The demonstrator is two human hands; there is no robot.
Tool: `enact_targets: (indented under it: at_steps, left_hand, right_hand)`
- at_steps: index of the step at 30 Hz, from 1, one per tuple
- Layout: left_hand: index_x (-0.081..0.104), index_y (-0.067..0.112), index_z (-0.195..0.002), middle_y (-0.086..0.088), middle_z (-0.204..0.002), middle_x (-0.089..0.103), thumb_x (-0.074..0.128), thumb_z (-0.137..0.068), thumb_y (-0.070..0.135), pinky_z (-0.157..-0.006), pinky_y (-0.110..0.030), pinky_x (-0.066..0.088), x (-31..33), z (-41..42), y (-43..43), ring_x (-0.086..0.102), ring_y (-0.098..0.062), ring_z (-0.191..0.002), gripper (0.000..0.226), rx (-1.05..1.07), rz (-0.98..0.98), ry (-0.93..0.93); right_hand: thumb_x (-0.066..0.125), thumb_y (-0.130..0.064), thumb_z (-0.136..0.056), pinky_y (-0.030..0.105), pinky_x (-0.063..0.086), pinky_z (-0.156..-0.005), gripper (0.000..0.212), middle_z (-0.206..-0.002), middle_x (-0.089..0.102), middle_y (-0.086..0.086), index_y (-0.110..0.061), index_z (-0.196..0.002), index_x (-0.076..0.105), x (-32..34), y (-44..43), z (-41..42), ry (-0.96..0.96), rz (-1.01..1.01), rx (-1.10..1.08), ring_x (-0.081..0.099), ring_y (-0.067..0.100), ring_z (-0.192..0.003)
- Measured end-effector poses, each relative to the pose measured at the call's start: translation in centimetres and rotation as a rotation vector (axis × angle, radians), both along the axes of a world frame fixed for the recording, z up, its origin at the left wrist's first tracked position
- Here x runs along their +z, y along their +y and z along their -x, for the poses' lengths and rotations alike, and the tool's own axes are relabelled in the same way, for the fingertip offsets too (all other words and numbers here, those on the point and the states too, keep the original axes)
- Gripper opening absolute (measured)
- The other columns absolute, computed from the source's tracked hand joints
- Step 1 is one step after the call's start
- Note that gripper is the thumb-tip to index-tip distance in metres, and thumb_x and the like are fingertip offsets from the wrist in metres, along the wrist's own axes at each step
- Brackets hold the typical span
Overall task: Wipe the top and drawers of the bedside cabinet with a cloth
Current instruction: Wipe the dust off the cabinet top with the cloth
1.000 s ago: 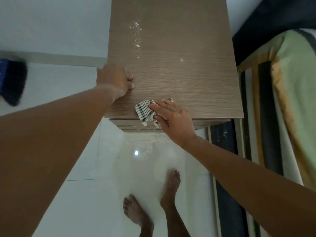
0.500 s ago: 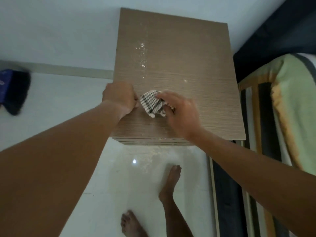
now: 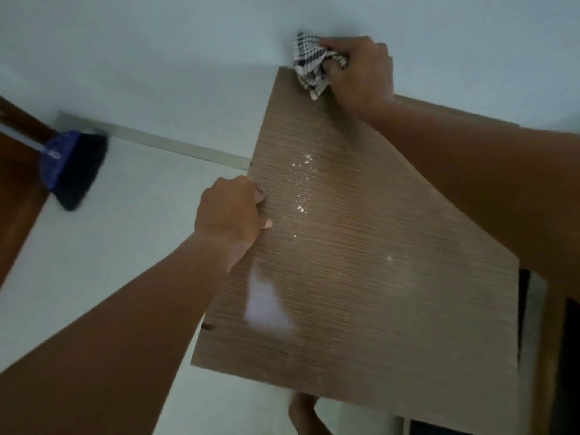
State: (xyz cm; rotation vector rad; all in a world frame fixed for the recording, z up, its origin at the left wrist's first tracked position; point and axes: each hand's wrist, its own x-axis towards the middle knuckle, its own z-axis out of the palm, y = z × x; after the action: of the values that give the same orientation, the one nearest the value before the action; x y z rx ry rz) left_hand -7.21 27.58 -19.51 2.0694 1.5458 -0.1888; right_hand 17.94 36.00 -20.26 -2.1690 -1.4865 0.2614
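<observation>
The bedside cabinet's brown wood-grain top [image 3: 361, 277] fills the middle of the view, with wet glints down its centre. My right hand [image 3: 361, 73] is at the top's far edge by the wall, shut on a black-and-white checked cloth [image 3: 309, 65] that hangs onto the far left corner. My left hand [image 3: 232, 215] grips the cabinet's left edge, fingers curled over onto the top. The drawers are hidden below the top.
A pale wall stands right behind the cabinet. A blue broom [image 3: 70, 167] with black bristles leans at the left beside a brown door [image 3: 15, 189]. White floor tiles lie to the left. A foot [image 3: 303, 412] shows below the front edge; dark bed frame at right.
My right hand has swept the cloth from the near front edge across the top to the far edge by the wall. The left hand stays on the left edge. The camera has leaned forward.
</observation>
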Motion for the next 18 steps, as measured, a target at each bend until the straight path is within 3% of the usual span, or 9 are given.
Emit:
enact_targets:
  at_steps: [3,7,11,15,18]
  left_hand:
    - [0.063,0.021,-0.136,0.000,-0.139,0.061,0.082,-0.080,0.034,-0.103,-0.029,0.041,0.2,0.0,0.8,0.058,-0.023,-0.124,0.060,0.019,0.020,0.010]
    - [0.065,0.020,-0.133,-0.006,-0.129,0.067,0.080,-0.082,0.035,-0.098,-0.031,0.044,0.4,-0.1,0.9,0.062,-0.026,-0.117,0.055,0.020,0.023,0.041]
    - [0.066,0.018,-0.132,-0.003,-0.136,0.064,0.082,-0.080,0.033,-0.101,-0.030,0.042,0.2,-0.4,1.1,0.060,-0.024,-0.122,0.056,0.017,0.040,0.036]
    - [0.064,0.020,-0.135,-0.002,-0.138,0.062,0.084,-0.077,0.036,-0.103,-0.033,0.042,-0.2,-0.3,1.2,0.058,-0.025,-0.124,0.063,0.076,-0.008,-0.011]
    - [0.066,0.020,-0.133,-0.006,-0.123,0.071,0.079,-0.081,0.039,-0.097,-0.036,0.047,-1.1,1.0,-1.0,0.064,-0.028,-0.112,0.057,0.184,-0.115,-0.096]
  right_hand:
    - [0.046,-0.042,-0.098,0.033,0.035,-0.111,0.043,-0.144,0.056,-0.009,-0.036,-0.139,0.057,-4.0,1.5,1.1,-0.015,0.159,0.156,0.050,0.019,-0.133]
    - [0.040,-0.039,-0.099,0.038,0.034,-0.113,0.045,-0.148,0.050,-0.005,-0.032,-0.142,0.053,-6.3,1.4,2.3,0.015,0.091,0.219,0.042,0.020,-0.136]
    - [0.039,-0.035,-0.104,0.043,0.019,-0.122,0.043,-0.154,0.044,-0.005,-0.031,-0.146,0.048,-6.6,-0.3,3.4,-0.036,0.125,0.326,0.033,0.022,-0.145]
    - [0.037,-0.037,-0.104,0.045,0.021,-0.122,0.044,-0.155,0.043,-0.007,-0.033,-0.147,0.045,-6.9,-4.5,6.5,-0.061,0.118,0.441,0.032,0.021,-0.147]
    - [0.037,-0.039,-0.104,0.042,0.020,-0.121,0.043,-0.155,0.044,-0.008,-0.033,-0.146,0.047,-6.9,-8.8,8.5,-0.086,0.122,0.505,0.033,0.019,-0.147]
